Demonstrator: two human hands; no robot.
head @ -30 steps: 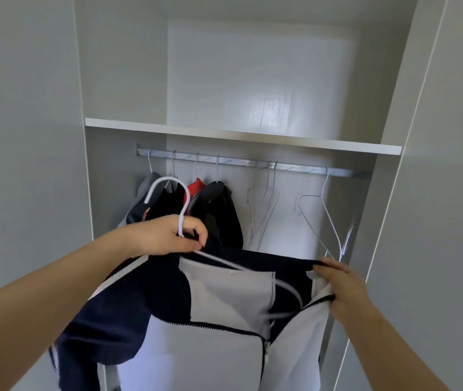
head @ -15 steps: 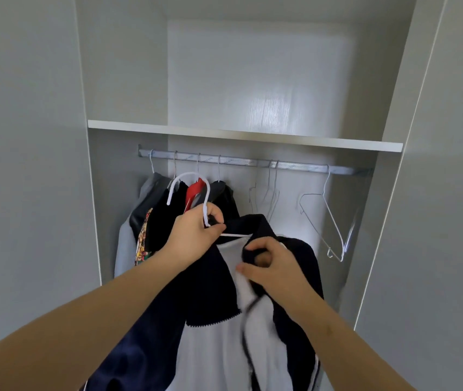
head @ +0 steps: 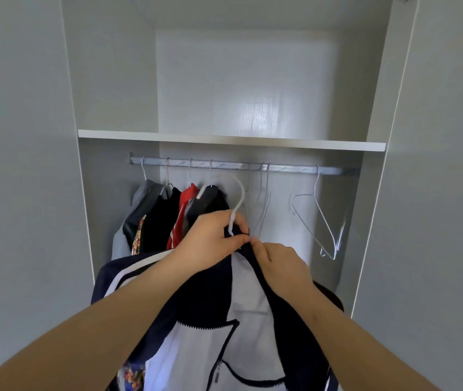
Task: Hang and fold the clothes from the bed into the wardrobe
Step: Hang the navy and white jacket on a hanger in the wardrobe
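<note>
The left hand (head: 213, 238) has its fingers curled round the neck of the white hanger (head: 236, 215), hook uppermost and just below the rail (head: 289, 168). The right hand (head: 279, 268), close beside it, pinches the navy collar of the jacket (head: 250, 303) between thumb and forefinger. The jacket hangs beneath both hands in front of the wardrobe opening. The step looks like seating the collar on the hanger. To do it well, centre the collar at the neck so both shoulders sit evenly (the left one looks bunched outward). Then lift the hook to the free stretch of rail between the hung garments (head: 168, 215) and the empty wire hangers (head: 264, 198), releasing only once the hook bears.
</note>
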